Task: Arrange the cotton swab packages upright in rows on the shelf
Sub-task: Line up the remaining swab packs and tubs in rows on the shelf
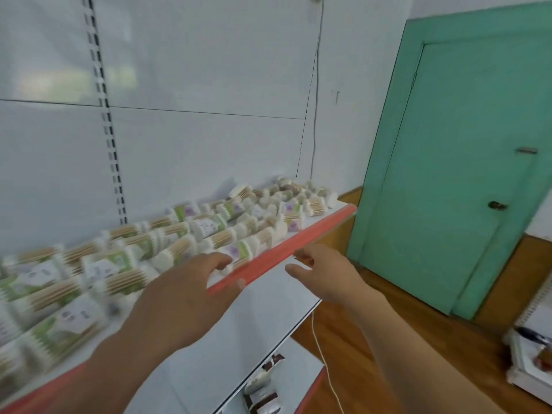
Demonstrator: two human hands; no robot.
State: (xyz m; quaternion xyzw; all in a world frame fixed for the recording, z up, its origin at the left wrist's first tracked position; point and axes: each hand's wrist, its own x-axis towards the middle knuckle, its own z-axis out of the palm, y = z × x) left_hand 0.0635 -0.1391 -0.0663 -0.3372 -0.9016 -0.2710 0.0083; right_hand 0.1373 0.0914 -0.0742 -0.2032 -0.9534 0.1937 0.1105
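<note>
Several cotton swab packages [209, 225] lie flat and jumbled along the white shelf with a red front edge [286, 249]; they show wooden sticks, white tips and green-and-white labels. My left hand [185, 297] reaches over the red edge, fingers stretched toward a package with a purple mark [236, 252], fingertips touching or just short of it. My right hand [322, 273] hovers just below and in front of the edge, fingers loosely extended, holding nothing. The image is blurred by motion.
A white back panel with slotted uprights [107, 130] rises behind the shelf. Lower white shelves [268, 366] hold a few dark packets. A green door [448, 174] stands at right over a wooden floor; a thin white cord [325, 366] hangs down.
</note>
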